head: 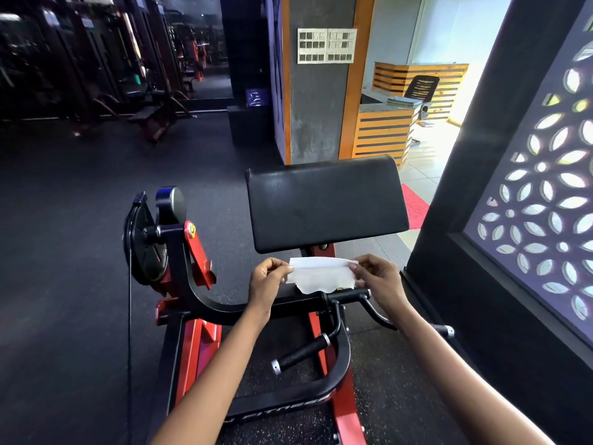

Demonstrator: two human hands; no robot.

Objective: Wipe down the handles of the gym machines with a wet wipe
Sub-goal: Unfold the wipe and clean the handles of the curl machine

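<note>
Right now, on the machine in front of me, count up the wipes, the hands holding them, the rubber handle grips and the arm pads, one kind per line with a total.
Wet wipe: 1
Hands pinching it: 2, left hand and right hand
Handle grips: 2, left grip and right grip, the right one partly hidden by the forearm
Arm pad: 1
Total: 6
</note>
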